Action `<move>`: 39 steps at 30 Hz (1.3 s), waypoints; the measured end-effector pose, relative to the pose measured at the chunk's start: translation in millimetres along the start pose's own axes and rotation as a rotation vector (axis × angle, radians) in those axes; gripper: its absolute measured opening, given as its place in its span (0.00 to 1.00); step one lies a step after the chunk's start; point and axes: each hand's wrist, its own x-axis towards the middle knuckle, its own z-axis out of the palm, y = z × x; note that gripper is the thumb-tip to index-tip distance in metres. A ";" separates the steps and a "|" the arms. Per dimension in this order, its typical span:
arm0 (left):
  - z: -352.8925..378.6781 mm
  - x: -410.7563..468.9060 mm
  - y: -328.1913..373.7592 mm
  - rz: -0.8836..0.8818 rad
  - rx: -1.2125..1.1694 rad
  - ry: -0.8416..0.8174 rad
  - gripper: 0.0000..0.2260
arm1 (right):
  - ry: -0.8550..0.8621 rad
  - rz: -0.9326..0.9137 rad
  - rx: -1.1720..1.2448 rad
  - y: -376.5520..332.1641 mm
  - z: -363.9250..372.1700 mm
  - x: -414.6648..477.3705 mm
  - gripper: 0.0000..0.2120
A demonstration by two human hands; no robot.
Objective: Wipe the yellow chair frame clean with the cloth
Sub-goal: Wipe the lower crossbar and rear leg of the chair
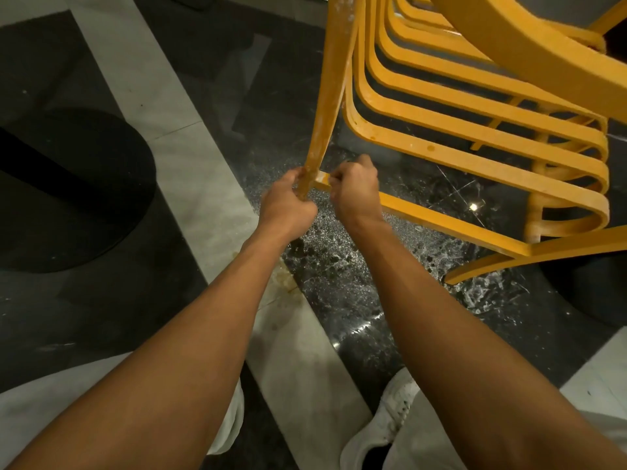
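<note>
Over the dark speckled floor (339,266), yellow chair frame (441,164) tilted, dusty leg (325,106) slanting down to left hand (288,201), fingers clamped round it; right hand (356,191) fisted just beside on the crossbar (441,218), cloth not discernible; white shoe (383,432) below.

Likely a café or restaurant. Stacked yellow chairs (475,106) stand at one o'clock on polished black-and-white marble floor (190,184). A round black table base (68,188) sits at nine o'clock.
</note>
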 end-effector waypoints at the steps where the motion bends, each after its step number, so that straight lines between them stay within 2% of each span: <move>1: -0.4 -0.6 0.1 -0.005 -0.003 -0.002 0.30 | -0.025 -0.039 -0.002 -3.8 2.1 1.6 0.08; 3: -2.0 -1.3 1.3 -0.008 -0.002 -0.006 0.30 | -0.037 -0.078 -0.003 -1.2 1.7 1.4 0.08; 8: -1.8 -1.2 1.5 -0.011 -0.003 -0.002 0.30 | 0.044 0.043 0.041 23.7 -9.4 -8.6 0.07; 11: -0.9 -2.2 0.7 -0.007 -0.003 -0.005 0.30 | 0.076 0.101 0.021 12.2 -3.5 -4.1 0.07; 13: -2.4 -2.6 0.9 -0.016 -0.006 -0.016 0.30 | 0.053 0.067 0.031 -1.0 0.6 -1.1 0.08; 17: -5.5 -4.8 1.9 -0.022 -0.005 -0.034 0.31 | -0.044 -0.127 0.036 1.5 2.5 -5.6 0.08; 23: -5.9 -6.9 3.7 -0.020 -0.012 -0.028 0.33 | 0.014 -0.016 0.066 4.6 3.0 5.8 0.07; 29: -7.1 -6.3 5.1 -0.031 -0.004 -0.036 0.32 | -0.039 -0.161 0.068 7.6 4.1 -2.9 0.07; 34: -6.8 -8.1 5.8 -0.037 -0.007 -0.042 0.33 | -0.035 -0.028 0.068 -3.5 4.2 15.4 0.08; 39: -8.7 -8.5 6.8 -0.043 -0.009 -0.049 0.33 | -0.067 -0.174 0.062 2.0 3.9 -4.0 0.07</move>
